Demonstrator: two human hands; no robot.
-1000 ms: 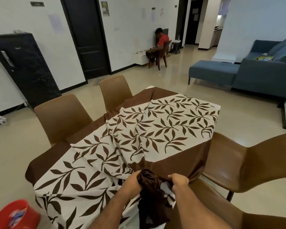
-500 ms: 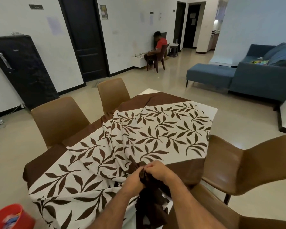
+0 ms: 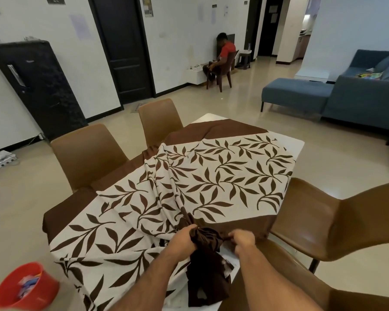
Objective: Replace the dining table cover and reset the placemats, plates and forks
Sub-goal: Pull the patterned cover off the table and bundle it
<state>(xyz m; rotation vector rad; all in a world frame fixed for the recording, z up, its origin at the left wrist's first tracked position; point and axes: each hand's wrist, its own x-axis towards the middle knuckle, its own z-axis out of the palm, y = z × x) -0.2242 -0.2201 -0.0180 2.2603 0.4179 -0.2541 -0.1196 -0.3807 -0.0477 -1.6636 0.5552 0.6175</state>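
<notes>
Both hands (image 3: 211,242) grip bunched cover (image 3: 211,176) (leaf print); table (image 3: 288,142) corner bare, apparently white.

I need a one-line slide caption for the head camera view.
Both hands, left hand and right hand, grip the bunched near edge of the brown-and-cream leaf-patterned table cover over the dining table.

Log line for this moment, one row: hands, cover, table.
left hand: grips bunched cover | right hand: pinches cover edge | table cover: rumpled, partly gathered at near edge | table: far corner bare
</notes>
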